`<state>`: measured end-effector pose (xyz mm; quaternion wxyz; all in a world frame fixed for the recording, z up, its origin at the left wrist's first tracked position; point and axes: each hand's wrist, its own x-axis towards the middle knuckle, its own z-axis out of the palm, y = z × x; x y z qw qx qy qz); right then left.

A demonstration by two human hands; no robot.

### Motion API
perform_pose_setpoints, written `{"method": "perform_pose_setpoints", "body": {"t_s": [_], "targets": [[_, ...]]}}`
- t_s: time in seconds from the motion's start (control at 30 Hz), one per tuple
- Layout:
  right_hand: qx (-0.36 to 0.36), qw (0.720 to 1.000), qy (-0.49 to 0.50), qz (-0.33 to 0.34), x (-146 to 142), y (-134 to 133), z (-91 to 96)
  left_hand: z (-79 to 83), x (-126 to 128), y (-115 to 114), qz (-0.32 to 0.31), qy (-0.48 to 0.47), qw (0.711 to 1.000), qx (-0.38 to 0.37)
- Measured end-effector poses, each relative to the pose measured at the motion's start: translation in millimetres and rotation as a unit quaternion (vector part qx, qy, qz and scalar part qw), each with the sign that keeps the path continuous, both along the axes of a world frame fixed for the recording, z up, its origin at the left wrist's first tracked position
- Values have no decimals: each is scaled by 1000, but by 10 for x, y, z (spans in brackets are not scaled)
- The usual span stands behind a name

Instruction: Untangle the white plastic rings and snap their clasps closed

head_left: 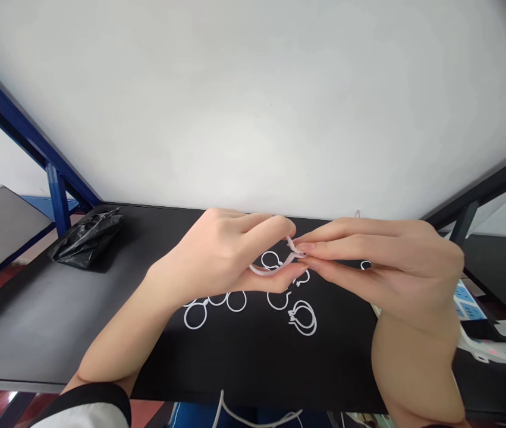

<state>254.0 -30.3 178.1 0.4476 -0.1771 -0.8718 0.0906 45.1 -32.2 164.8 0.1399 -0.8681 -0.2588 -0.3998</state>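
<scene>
A white plastic ring clip [270,271] is held up between both hands, above the black table. My left hand [230,249] curls around its loop, with fingers on top and thumb below. At the clip's narrow end, the fingertips and thumb of my right hand [382,255] pinch together. Part of the loop is hidden behind my left fingers. Below the hands, several similar white rings lie on the table, among them a pair of overlapping rings [305,318] and a single ring [195,315] further left.
A crumpled black plastic bag [87,238] lies at the table's [154,356] left. A power strip [469,300] and white plastic pieces [497,345] are at the right. Blue metal posts [59,199] frame the left side, and a pale wall [253,107] rises behind. White cable [253,421] hangs near the front edge.
</scene>
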Motion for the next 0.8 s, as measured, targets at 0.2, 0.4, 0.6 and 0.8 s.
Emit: {"method": "perform_pose_setpoints", "body": {"t_s": [0.2,0.4,0.6,0.8], "targets": [[16,1000,-3,-10,-11,1,4,6,5,-2,4,8,1000,13],[34,999,-14,-28,6,-3,1,3,2,2,7,10,1000,19],[21,999,-25,-21,19,-15,16,-9,-10,-5,-1,15,1000,8],[29,997,-56,-48,21,-76,47,-11,-10,-6,-1,16,1000,-9]]}}
